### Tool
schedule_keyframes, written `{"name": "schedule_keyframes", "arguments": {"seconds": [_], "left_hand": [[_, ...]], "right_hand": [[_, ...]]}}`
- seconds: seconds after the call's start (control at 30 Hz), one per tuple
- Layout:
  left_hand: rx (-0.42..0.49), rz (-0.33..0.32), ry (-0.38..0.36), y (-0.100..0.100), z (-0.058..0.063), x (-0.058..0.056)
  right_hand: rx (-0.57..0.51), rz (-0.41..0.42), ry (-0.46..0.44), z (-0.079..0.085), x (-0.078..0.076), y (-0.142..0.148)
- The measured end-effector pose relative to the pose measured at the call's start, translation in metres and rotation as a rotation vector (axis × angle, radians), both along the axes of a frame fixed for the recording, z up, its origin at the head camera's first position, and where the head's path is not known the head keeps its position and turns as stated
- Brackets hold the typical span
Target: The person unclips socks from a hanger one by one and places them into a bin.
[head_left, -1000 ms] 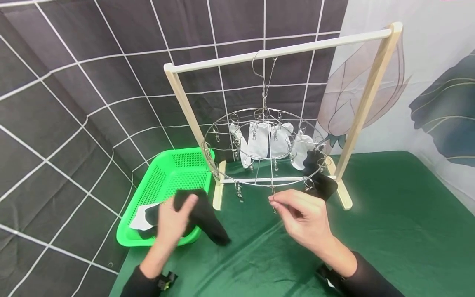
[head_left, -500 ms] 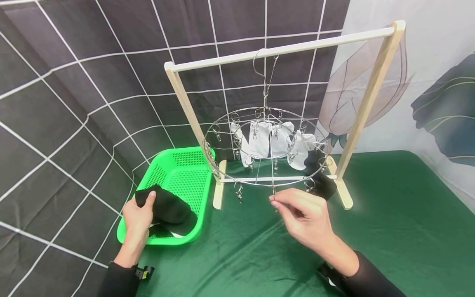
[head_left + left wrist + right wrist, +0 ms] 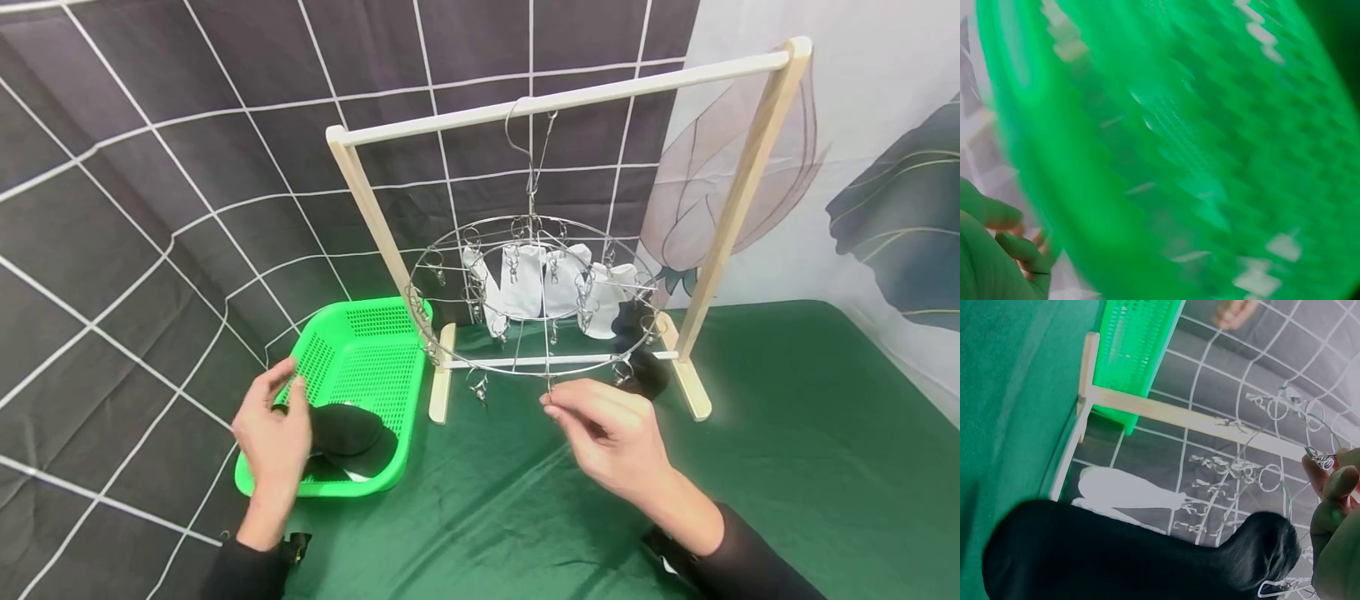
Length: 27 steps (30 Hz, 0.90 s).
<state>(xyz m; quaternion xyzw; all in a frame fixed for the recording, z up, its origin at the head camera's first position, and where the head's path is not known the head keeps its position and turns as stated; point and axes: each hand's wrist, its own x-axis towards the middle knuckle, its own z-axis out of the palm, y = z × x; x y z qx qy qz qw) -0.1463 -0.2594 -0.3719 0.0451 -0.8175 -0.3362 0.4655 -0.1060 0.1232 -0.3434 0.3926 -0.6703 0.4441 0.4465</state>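
Black socks (image 3: 351, 433) lie in the green basket (image 3: 377, 358), just right of your left hand (image 3: 272, 437), whose fingers are spread apart; whether they touch the cloth cannot be told. Your right hand (image 3: 618, 433) pinches a metal clip (image 3: 1320, 459) at the near edge of the wire hanger (image 3: 544, 287). Beyond those fingers hang white socks (image 3: 522, 283); a dark sock (image 3: 1104, 556) hangs near, to their right.

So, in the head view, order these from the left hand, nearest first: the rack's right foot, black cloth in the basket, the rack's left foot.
From the left hand:
1. Black cloth: inside the green basket, just right of the hand.
2. Rack's left foot: right of the basket.
3. Rack's right foot: far right.
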Motion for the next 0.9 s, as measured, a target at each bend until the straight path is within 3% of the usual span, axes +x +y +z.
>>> {"name": "schedule_keyframes", "arguments": {"seconds": [0.13, 0.23, 0.33, 0.4, 0.5, 0.63, 0.9], "left_hand": [[-0.257, -0.287, 0.292, 0.062, 0.036, 0.014], [-0.408, -0.495, 0.440, 0.112, 0.065, 0.024], [-0.527, -0.665, 0.511, 0.147, 0.079, 0.028], [-0.595, -0.744, 0.511, 0.166, 0.084, 0.030], [-0.691, -0.766, 0.480, 0.186, 0.084, 0.030], [-0.776, -0.729, 0.428, 0.199, 0.078, 0.028], [-0.760, -0.689, 0.417, 0.204, 0.068, 0.023]], "right_hand": [[0.009, 0.004, 0.024, -0.003, -0.002, 0.002], [0.010, 0.004, 0.041, -0.001, -0.002, 0.003], [0.014, 0.004, 0.050, 0.000, -0.001, 0.003], [0.019, 0.006, 0.056, -0.001, -0.001, 0.002], [0.027, -0.004, 0.055, -0.004, -0.002, 0.002], [0.039, -0.022, 0.045, -0.008, -0.003, 0.001], [0.065, -0.030, 0.042, -0.009, -0.004, 0.000]]}}
